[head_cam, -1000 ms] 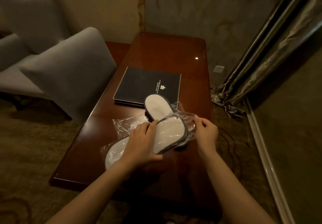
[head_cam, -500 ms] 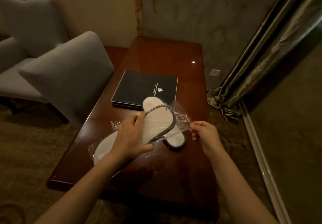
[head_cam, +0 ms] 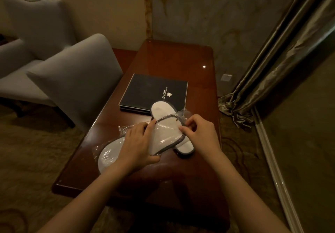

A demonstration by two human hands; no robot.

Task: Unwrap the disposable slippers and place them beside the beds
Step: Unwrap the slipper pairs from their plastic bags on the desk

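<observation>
A white slipper with grey trim, still in clear plastic wrap (head_cam: pixel 164 134), is held just above the wooden table (head_cam: pixel 174 58). My left hand (head_cam: pixel 137 145) grips its middle from the left. My right hand (head_cam: pixel 199 133) pinches the wrap at the slipper's toe end. An unwrapped white slipper (head_cam: pixel 161 109) lies on the table underneath, its far end resting on a dark folder. Its near end (head_cam: pixel 184 148) shows below my right hand. The wrapped slipper's heel (head_cam: pixel 110 156) sticks out to the lower left in crinkled plastic.
A dark folder (head_cam: pixel 154 91) lies on the table beyond the slippers. A grey upholstered chair (head_cam: pixel 76 76) stands at the table's left edge, another behind it. Curtains (head_cam: pixel 272 65) hang at the right, above a baseboard. Patterned carpet covers the floor.
My right hand has moved left from beside the package onto the wrap at the slipper's toe end. My left hand keeps its grip on the wrapped slipper.
</observation>
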